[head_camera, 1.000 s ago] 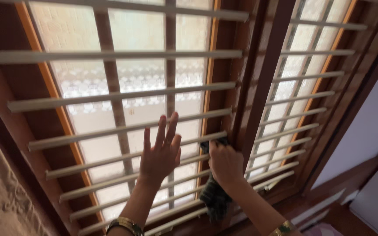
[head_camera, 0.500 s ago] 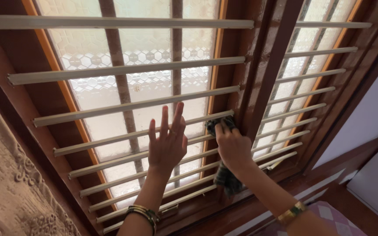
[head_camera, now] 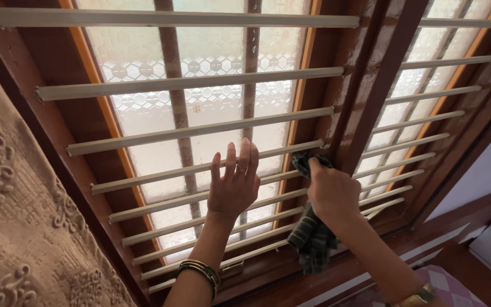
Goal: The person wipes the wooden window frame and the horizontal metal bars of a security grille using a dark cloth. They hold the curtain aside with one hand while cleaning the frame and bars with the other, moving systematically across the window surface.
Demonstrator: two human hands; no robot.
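Note:
A brown wooden window (head_camera: 370,85) with frosted patterned glass has several pale horizontal grille bars (head_camera: 194,132) across it. My left hand (head_camera: 234,185) rests flat against the bars with fingers spread, a ring on one finger and bangles at the wrist. My right hand (head_camera: 332,192) grips a dark checked cloth (head_camera: 312,241) and presses it against a bar beside the central wooden post. The cloth's loose end hangs down below the hand.
A beige embossed curtain (head_camera: 12,216) hangs at the left edge. A second grilled pane (head_camera: 427,119) lies to the right of the post. Below are the wooden sill (head_camera: 461,227), a white wall and a pink checked fabric (head_camera: 444,281).
Both hands have shifted up the grille, and the right hand has carried the cloth to a higher bar near the post. The view has moved closer.

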